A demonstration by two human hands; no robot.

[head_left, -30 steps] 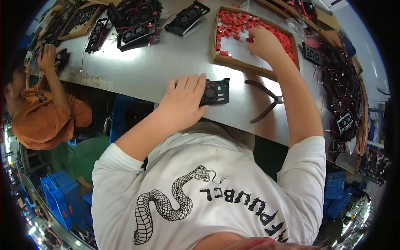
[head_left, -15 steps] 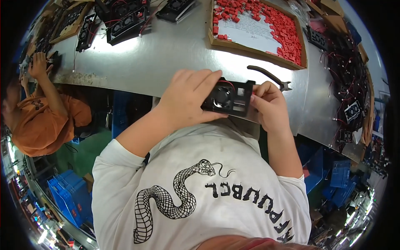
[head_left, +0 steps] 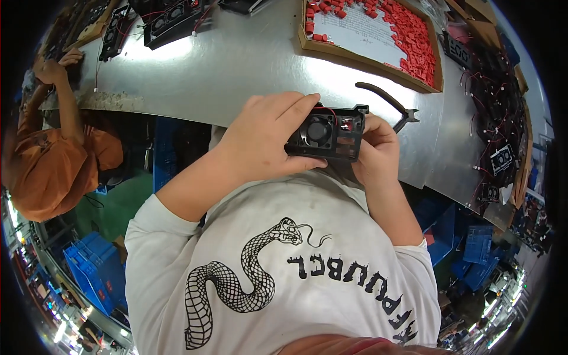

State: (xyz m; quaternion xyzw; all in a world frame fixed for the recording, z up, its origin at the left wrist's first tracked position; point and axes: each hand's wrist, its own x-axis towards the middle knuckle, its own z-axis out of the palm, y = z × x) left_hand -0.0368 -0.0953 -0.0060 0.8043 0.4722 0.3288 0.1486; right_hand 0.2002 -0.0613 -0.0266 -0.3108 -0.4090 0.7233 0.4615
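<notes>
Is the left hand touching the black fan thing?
Touching: the head view shows the left hand clasping the left end of the black fan frame, thumb against its lower edge.

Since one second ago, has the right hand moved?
Yes: the right hand has left the box, coming toward the shirt, to the fan unit.

On the silver metal workbench (head_left: 236, 65) lie dark curved-handled pliers (head_left: 408, 115); an orange-clad person (head_left: 59, 168) is at its left, blue plastic crates (head_left: 478, 244) near its right end.
</notes>
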